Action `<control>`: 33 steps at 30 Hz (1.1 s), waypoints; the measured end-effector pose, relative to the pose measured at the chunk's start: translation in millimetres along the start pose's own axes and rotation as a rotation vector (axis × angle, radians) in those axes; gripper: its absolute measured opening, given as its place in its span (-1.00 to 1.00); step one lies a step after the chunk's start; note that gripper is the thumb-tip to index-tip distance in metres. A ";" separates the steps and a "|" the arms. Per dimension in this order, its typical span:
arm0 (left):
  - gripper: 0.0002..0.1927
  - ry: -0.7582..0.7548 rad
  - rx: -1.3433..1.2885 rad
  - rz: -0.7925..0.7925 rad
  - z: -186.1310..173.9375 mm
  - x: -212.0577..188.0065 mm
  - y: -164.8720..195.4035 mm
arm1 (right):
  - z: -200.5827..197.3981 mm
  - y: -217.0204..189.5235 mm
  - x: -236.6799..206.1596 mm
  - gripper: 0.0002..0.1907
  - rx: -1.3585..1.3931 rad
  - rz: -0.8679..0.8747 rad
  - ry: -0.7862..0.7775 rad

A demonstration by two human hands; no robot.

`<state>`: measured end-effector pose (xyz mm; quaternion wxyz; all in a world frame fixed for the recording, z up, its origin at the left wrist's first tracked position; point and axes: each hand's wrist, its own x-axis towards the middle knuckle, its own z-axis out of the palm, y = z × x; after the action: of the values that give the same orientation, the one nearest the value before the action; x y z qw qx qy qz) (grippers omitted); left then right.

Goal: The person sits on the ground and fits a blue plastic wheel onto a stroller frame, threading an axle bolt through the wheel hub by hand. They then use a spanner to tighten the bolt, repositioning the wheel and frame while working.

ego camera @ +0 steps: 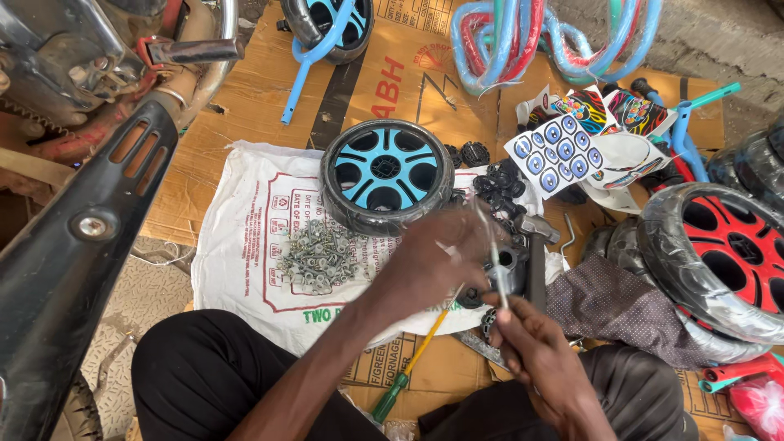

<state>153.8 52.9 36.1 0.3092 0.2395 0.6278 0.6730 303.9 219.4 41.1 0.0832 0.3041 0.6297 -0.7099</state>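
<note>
Left hand fingers curled round a thin bright metal rod, blurred. Right hand pinches the rod's lower end. Blue-and-black plastic wheel lies just beyond on white printed sack.

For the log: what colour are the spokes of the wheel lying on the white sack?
Light blue, on the black-tyred wheel; head view.

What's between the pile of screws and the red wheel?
In the head view, both hands meet there, the right holding a thin metal rod, between screws and red wheel.
</note>
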 end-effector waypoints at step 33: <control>-0.02 0.328 0.180 0.428 -117.0 10.3 -2.6 | 24.3 -49.9 0.9 -0.53 -0.243 -0.034 0.034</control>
<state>63.8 -21.2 21.5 0.0318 0.2811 0.6619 0.6941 270.2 206.3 83.3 0.0969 0.2930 0.7176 -0.6243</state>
